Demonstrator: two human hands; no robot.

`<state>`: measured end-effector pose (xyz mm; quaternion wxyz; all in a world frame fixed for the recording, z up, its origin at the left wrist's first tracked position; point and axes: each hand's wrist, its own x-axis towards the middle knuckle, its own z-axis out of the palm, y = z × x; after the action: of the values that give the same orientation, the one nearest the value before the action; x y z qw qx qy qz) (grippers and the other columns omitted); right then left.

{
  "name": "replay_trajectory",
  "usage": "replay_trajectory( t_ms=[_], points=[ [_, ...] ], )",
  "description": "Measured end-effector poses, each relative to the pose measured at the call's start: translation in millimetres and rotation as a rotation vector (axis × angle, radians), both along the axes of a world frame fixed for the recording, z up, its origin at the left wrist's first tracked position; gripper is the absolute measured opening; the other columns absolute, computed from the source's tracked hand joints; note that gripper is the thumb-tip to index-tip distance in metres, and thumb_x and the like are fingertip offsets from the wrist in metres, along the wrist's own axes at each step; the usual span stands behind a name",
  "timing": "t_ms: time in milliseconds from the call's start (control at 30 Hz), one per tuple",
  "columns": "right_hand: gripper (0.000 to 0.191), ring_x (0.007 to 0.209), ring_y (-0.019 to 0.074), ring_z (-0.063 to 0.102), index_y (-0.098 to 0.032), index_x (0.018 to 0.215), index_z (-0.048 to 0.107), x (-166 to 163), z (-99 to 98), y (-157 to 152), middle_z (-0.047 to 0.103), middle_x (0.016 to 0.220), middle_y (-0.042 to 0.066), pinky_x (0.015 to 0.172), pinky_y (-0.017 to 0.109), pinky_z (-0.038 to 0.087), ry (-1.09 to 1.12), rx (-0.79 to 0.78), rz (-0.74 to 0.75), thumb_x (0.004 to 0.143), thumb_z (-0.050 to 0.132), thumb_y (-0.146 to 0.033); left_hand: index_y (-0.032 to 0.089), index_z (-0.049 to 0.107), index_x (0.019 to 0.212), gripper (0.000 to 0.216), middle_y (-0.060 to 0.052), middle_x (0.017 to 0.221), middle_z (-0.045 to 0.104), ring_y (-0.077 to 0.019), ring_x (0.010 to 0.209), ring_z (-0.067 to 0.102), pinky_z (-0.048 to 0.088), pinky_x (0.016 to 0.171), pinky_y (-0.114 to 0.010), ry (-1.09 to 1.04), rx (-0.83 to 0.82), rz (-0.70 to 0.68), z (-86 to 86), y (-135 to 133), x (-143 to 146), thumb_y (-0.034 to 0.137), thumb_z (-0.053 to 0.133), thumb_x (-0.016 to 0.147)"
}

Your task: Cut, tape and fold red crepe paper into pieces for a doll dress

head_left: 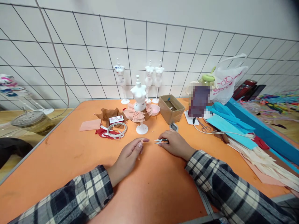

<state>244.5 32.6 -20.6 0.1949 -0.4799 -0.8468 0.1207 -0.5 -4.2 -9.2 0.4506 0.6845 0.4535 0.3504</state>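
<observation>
1. The biggest thing is the wide, flat orange tabletop [144,199]. Call the gap between the two hands the middle of a clock.
2. Thin, bright blue cloth pieces [231,132] lie well apart from the hands, near 3 o'clock.
3. A white plastic dress form [140,96] stands upright between 11 and 12 o'clock, with frilly peach cloth around its bottom.
4. An open brown cardboard box [175,114] sits at 1 o'clock.
5. The left hand [126,155] is at 8 o'clock. Its thumb and first finger pinch a small, soft peach cloth scrap [139,156], which hangs down a little.
6. The right hand [175,143] is at 3 o'clock. Its fingers curl around small silver snips with a black handle [165,141].
7. The snips' blades are spread apart. They point to 9 o'clock, near the scrap but not touching it.
8. My guess is that this step is getting the scrap ready to snip. The next move calls for a still left hand and blades kept off the thumb.
</observation>
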Motion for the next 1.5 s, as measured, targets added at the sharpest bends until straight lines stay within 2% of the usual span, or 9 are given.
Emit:
replay_trajectory(
  t_ms=[133,333,533,700,833,967,1167,1300,1500],
  points=[
    [0.019,0.091,0.0191,0.058,-0.019,0.089,0.07,-7.2,1.2,12.0,0.067,0.094,0.006,0.083,0.032,0.039,0.04,0.086,-0.005,0.091,0.06,-0.035,0.018,0.058,0.099,0.033,0.002,0.07,0.047,-0.0136,0.062,0.046,0.039,0.056,-0.023,-0.066,-0.087,0.013,0.4,4.0,0.6,0.048,0.044,0.093],
    [0.029,0.096,0.0189,0.059,-0.023,0.121,0.065,-25.1,2.3,39.7,0.069,0.101,0.005,0.083,0.029,0.041,-0.054,0.125,0.033,0.095,0.052,-0.022,0.02,0.059,0.097,0.021,-0.001,0.079,0.05,-0.0147,0.07,0.042,0.035,0.061,-0.024,-0.13,-0.079,-0.026,-2.7,10.7,-6.7,0.034,0.047,0.088],
    [0.016,0.087,0.0175,0.062,-0.019,0.092,0.072,-27.8,-8.4,54.3,0.069,0.09,0.005,0.074,0.026,0.042,-0.119,0.097,-0.015,0.092,0.056,-0.02,0.018,0.056,0.1,0.033,0.003,0.071,0.038,-0.0136,0.066,0.036,0.033,0.058,-0.023,-0.259,-0.142,-0.045,-8.5,17.2,-5.4,0.017,0.048,0.068],
    [0.017,0.083,0.0172,0.063,-0.019,0.089,0.07,-18.5,-4.6,47.7,0.07,0.086,0.005,0.073,0.026,0.043,-0.078,0.158,-0.072,0.093,0.053,-0.019,0.017,0.054,0.101,0.023,0.002,0.077,0.048,-0.0137,0.071,0.045,0.037,0.067,-0.026,-0.197,-0.121,-0.017,-6.9,19.9,-0.2,0.027,0.053,0.081],
    [0.025,0.097,0.0192,0.061,-0.018,0.101,0.068,2.0,11.9,46.3,0.07,0.102,0.008,0.087,0.029,0.042,0.095,0.435,-0.226,0.098,0.044,-0.024,0.016,0.055,0.104,0.025,-0.001,0.083,0.053,-0.0156,0.078,0.05,0.04,0.074,-0.029,-0.201,-0.112,-0.053,-9.1,19.2,-3.3,0.029,0.054,0.083],
    [0.023,0.088,0.0219,0.06,-0.02,0.093,0.07,34.5,20.2,60.1,0.072,0.095,0.007,0.081,0.033,0.042,0.216,0.746,-0.476,0.096,0.048,-0.028,0.016,0.057,0.107,0.026,-0.003,0.086,0.056,-0.0168,0.081,0.052,0.041,0.075,-0.03,-0.231,-0.13,-0.078,-14.6,18.3,-6.1,0.026,0.049,0.083],
    [0.042,0.082,0.0246,0.054,-0.02,0.135,0.053,52.7,16.2,75.3,0.072,0.094,0.009,0.077,0.037,0.038,0.077,0.671,-0.59,0.094,0.045,-0.025,0.016,0.058,0.1,0.022,-0.002,0.081,0.057,-0.0155,0.074,0.051,0.042,0.071,-0.029,-0.169,-0.147,-0.048,-12.2,18.2,-3.5,0.033,0.049,0.089],
    [0.04,0.086,0.0257,0.054,-0.021,0.132,0.055,49.4,14.7,74.1,0.071,0.093,0.01,0.078,0.038,0.037,0.032,0.647,-0.598,0.095,0.042,-0.024,0.016,0.058,0.097,0.022,-0.002,0.079,0.057,-0.0153,0.073,0.052,0.042,0.07,-0.029,-0.146,-0.137,-0.034,-9.6,19.1,-2.7,0.035,0.051,0.089],
    [0.039,0.105,0.0268,0.051,-0.022,0.129,0.057,42.4,15.7,65.7,0.061,0.128,0.009,0.091,0.039,0.035,-0.012,0.698,-0.468,0.092,0.051,-0.033,0.016,0.06,0.095,0.023,-0.003,0.081,0.061,-0.0164,0.075,0.056,0.046,0.072,-0.029,-0.152,-0.12,-0.009,-9.7,18.9,-0.8,0.037,0.054,0.087]
  ],
)
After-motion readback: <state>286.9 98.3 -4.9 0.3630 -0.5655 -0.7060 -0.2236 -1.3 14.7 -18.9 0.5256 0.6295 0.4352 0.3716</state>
